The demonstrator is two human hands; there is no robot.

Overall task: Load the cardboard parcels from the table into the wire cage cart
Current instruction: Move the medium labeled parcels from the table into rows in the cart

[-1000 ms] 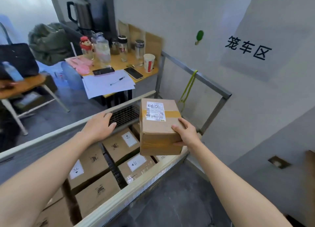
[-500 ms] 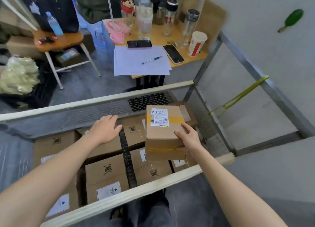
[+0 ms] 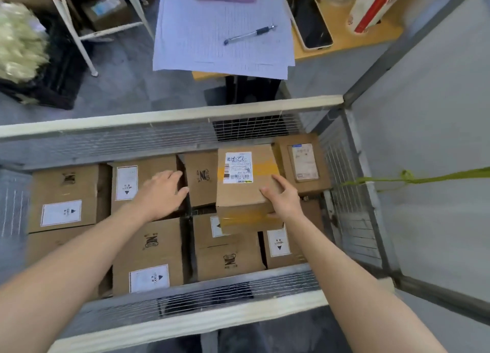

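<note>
I've got the parcel (image 3: 244, 193) low inside the cart (image 3: 169, 115), hanging over the packed boxes (image 3: 148, 246) toward the far right, just beside a smaller box (image 3: 303, 164) in the corner. My right hand (image 3: 285, 204) grips its near right corner, thumb on the top face, fingers wrapped round the side. One hand is carrying it alone, so I judge it light. The card looks stiff, edges crisp, no sag; it should sit flat without crushing.

My left hand (image 3: 159, 193) is spread and relaxed over a box to the left; I can't tell whether it touches. The yellow tape (image 3: 249, 218) across the front looks slick, so I'd keep my hands on bare card, at the corners or side walls. The white label (image 3: 237, 167) faces up. Setting it down, I'd watch the fingers under that edge.
</note>
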